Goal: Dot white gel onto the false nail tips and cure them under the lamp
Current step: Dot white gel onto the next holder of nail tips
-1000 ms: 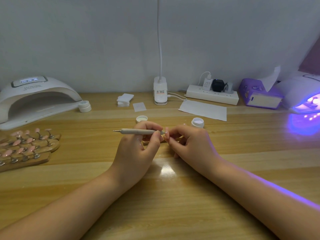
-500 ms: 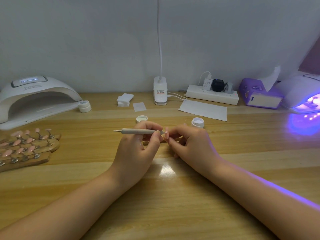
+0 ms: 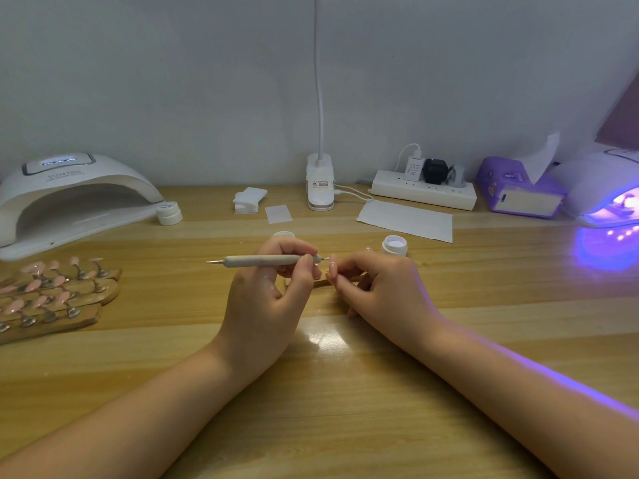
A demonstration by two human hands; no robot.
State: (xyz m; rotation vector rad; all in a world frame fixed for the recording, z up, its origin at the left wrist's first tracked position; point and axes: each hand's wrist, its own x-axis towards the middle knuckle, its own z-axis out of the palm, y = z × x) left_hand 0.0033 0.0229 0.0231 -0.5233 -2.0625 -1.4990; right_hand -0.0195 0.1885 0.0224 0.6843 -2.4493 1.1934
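Hands (image 3: 269,299) gripping dotting tool (image 3: 259,261), nail tip (image 3: 332,269)

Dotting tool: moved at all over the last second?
No. The dotting tool in the left hand sits at the same spot relative to the open gel pot behind it.

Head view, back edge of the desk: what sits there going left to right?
White lamp → closed jar → pad stack → desk-light base → power strip → purple tissue box → lit lamp, glowing violet.
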